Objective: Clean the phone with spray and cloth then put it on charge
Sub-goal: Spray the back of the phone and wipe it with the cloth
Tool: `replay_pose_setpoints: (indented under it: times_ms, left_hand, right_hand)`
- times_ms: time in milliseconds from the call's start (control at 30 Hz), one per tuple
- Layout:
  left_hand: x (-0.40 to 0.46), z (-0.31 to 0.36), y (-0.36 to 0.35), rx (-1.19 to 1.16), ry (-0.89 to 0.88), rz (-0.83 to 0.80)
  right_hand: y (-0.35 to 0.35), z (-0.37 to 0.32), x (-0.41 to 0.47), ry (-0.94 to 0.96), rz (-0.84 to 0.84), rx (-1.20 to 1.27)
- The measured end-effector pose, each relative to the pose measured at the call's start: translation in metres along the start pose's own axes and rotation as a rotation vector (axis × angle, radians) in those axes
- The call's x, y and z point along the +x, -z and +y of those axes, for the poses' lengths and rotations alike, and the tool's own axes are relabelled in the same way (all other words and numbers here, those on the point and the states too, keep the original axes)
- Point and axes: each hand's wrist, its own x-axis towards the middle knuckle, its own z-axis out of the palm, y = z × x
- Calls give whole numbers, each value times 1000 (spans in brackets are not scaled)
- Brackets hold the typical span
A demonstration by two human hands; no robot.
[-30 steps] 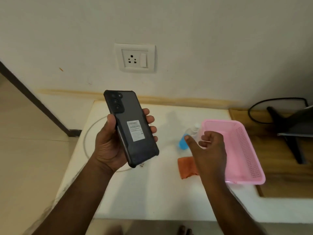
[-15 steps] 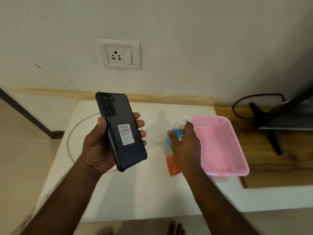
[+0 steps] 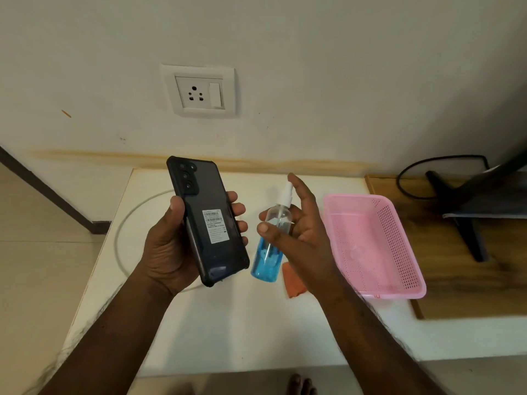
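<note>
My left hand (image 3: 168, 246) grips a black phone (image 3: 206, 220), held upright above the white table with its back, camera lenses and a white label facing me. My right hand (image 3: 305, 232) holds a clear spray bottle (image 3: 271, 246) with blue liquid and a white nozzle, lifted just right of the phone, the index finger raised beside the nozzle. An orange cloth (image 3: 293, 283) lies on the table, mostly hidden behind my right wrist. A white charging cable (image 3: 119, 232) curves in a loop on the table behind my left hand.
A white wall socket with a switch (image 3: 199, 92) sits above the table (image 3: 228, 323). A pink perforated basket (image 3: 376, 243) stands to the right of my right hand. Further right are a wooden surface (image 3: 456, 275), a black stand and a black cable.
My right hand closed on the spray bottle and lifted it off the table toward the phone. My left hand kept the phone in about the same pose.
</note>
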Motion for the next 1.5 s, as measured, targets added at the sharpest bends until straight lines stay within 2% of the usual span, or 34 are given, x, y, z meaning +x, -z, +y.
replay_pose_setpoints:
  times_ms: [133,233,467,600,733,933,1100,1367,1500]
  left_hand:
    - [2,-1,-1,32,-16,5]
    - [3,-1,0,40,-35,75]
    - [4,-4,-1,91,-40,140]
    - [3,1,1,52,-58,154]
    - [2,7,5,-9,-84,149]
    - [3,8,12,-16,-99,167]
    - [4,5,12,15,-95,158]
    - [4,1,6,22,-9,135]
    - [3,-3,3,60,80,105]
  right_hand:
    - [-5,0,-3,-28,11,76]
    - [-9,-2,-5,-41,-16,130]
    - [-6,-13,-9,85,-44,-84]
    - [-2,-17,-14,66,-125,-146]
    - [0,-21,-17,58,-191,-322]
    - [0,-17,-20,134,-207,-513]
    - [-3,-18,-20,157,-154,-570]
    - [6,-15,-14,178,131,-533]
    - [8,-10,-12,170,194,-600]
